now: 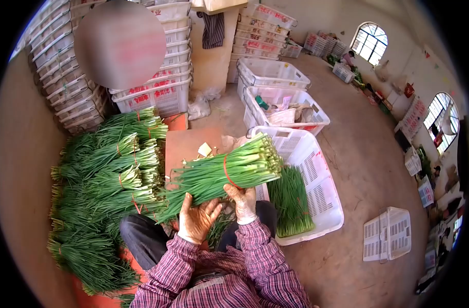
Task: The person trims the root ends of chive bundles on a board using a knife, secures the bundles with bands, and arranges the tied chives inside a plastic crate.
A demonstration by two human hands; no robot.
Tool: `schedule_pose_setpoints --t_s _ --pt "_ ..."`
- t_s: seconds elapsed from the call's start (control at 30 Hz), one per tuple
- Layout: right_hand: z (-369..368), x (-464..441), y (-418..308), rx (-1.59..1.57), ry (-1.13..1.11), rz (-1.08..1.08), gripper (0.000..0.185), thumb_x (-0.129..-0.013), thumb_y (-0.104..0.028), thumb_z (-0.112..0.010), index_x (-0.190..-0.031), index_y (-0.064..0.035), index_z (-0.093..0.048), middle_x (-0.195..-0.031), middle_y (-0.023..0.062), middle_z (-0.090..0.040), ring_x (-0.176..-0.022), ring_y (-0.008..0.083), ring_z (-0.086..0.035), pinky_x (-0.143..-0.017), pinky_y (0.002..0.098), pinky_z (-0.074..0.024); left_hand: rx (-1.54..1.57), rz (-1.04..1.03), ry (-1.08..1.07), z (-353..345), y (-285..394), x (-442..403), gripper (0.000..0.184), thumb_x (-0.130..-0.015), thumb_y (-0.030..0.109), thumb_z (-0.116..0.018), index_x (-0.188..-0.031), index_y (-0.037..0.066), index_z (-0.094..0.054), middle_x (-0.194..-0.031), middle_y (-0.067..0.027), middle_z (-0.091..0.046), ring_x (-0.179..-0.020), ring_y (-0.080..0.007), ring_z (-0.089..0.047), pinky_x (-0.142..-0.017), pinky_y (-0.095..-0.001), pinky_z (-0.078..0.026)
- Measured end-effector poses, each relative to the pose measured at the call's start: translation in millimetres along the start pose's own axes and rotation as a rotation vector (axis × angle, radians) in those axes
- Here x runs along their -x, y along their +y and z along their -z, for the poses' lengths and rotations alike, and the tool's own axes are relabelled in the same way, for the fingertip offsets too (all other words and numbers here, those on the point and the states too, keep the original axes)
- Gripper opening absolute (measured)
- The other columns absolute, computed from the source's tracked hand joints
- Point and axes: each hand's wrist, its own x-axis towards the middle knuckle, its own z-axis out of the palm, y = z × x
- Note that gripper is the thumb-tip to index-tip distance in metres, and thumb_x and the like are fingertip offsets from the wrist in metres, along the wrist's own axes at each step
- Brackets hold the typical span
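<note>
A thick bundle of garlic chives (250, 163), tied with a red band (226, 167), is held up in front of me, pale stem ends to the right and green leaves to the left. My right hand (243, 203) grips its underside near the band, thumb showing. Below the leaves, my left hand (197, 220) is open with its fingers apart and palm turned up; whether it bears any weight I cannot tell. To the right, a white plastic crate (324, 197) has more chives (290, 203) lying in it. Under the held bundle is a brown board (186, 143) with a yellowish block (204, 149) on it.
At left lies a large pile of banded chive bundles (96, 205). Crates with odds and ends (316, 115) stand beyond the right crate. Tall crate stacks (162, 97) rise at the back. Another white crate (398, 233) sits on the floor at right. People work along the far wall.
</note>
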Motion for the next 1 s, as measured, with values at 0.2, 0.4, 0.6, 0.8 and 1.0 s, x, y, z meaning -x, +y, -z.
schedule_pose_setpoints --t_s 0.2,0.4,0.6,0.8,1.0 --pt "12 10 10 0.002 0.12 0.048 0.059 -0.083 -0.014 -0.084 -0.132 -0.0048 -0.054 -0.124 0.0033 -0.06 -0.113 0.0154 -0.056 -0.102 0.0322 -0.0458 -0.79 0.407 -0.518 32 51 46 0.075 -0.094 0.044 -0.066 -0.141 -0.01 -0.044 -0.12 -0.024 -0.068 -0.093 -0.0294 -0.074 -0.08 -0.0349 -0.061" --pt "-21 30 -5 0.293 0.012 0.076 0.059 -0.082 -0.012 -0.085 -0.13 -0.0038 -0.052 -0.122 0.0032 -0.063 -0.108 0.014 -0.06 -0.097 0.0308 -0.0496 -1.075 -0.493 -0.256 -51 67 12 0.112 -0.073 0.043 -0.088 -0.156 0.001 -0.027 -0.151 -0.021 -0.044 -0.141 -0.032 -0.043 -0.119 -0.0459 -0.03" --pt "-33 52 2 0.701 -0.062 0.064 0.067 -0.073 -0.034 -0.09 -0.121 -0.0008 -0.057 -0.108 0.0132 -0.07 -0.098 0.0261 -0.068 -0.085 0.0374 -0.0537 -1.03 -0.452 -0.279 -64 46 -18 0.112 -0.071 0.019 -0.092 -0.157 0.001 -0.022 -0.148 -0.0114 -0.048 -0.133 -0.0217 -0.048 -0.113 -0.0358 -0.039" --pt "-36 60 -12 0.948 -0.129 0.003 0.077 -0.074 -0.038 -0.089 -0.128 0.0001 -0.052 -0.114 0.0173 -0.067 -0.106 0.031 -0.066 -0.089 0.0401 -0.0525 -0.812 -0.527 -0.084 -59 38 -16 0.062 -0.086 0.003 -0.07 -0.143 -0.001 -0.047 -0.123 -0.0099 -0.064 -0.111 -0.0188 -0.061 -0.099 -0.0337 -0.05" --pt "-27 72 2 1.046 -0.218 0.176 0.113 -0.074 -0.053 -0.083 -0.155 -0.0011 -0.022 -0.147 0.0283 -0.041 -0.136 0.044 -0.042 -0.113 0.0474 -0.0367 -0.709 -0.574 0.01 -53 73 -24 0.041 -0.095 0.026 -0.062 -0.128 0.0 -0.058 -0.115 -0.0116 -0.067 -0.102 -0.0221 -0.067 -0.09 -0.0361 -0.056"
